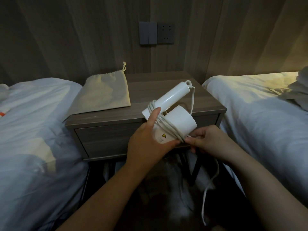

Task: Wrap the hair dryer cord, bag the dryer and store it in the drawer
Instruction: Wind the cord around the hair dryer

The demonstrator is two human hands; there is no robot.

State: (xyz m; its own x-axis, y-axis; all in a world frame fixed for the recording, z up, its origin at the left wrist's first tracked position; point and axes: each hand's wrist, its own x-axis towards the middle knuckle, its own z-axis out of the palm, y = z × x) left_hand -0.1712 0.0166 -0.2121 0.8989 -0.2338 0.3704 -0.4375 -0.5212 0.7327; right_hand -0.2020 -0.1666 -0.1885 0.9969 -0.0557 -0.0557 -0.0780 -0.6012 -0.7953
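Between the two beds, low light, a lot is murky. Under the bench it's near black; the legs barely show. Loose cord drops from the right hand toward the floor and blurs out at the bottom; can't tell how it ends. Left hand covers the near side of the hair dryer. Its label shows a yellow warning triangle; the print is too small to read. Orange-and-white item on the left bed is cut by the frame edge, as is the crumpled cloth on the right bed.

Hair dryer: white, held in the air just in front of the bench, above the closed drawer. Handle points up and away, hang loop at its end; barrel is short and wide. Cord leaves the handle end and runs down behind the barrel; several turns are wound round the body. Left grip: wrapped round the body, forefinger over the turns. Right grip: thumb and fingers pinching the cord beside the barrel's lower edge. Drawstring bag lies flat on the bench's left side, apart from the dryer.
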